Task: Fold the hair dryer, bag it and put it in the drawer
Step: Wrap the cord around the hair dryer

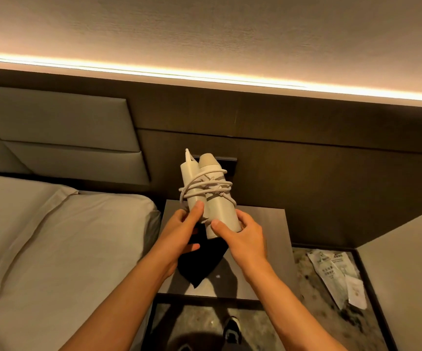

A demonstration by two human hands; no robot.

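Left hand (183, 225) and right hand (243, 235) both gripping folded, cord-wrapped hair dryer (208, 193) over black bag (199, 262) on dark desk (260, 249), bed (53, 236) left of desk, papers (336, 277) on floor right of it.

My hands (179, 231) (245, 236) are working over the nightstand (263, 252), its right half lying bare, the black bag (199, 262) occupying the left, bed (53, 249) crowding left, wall panel (306, 173) closing behind.
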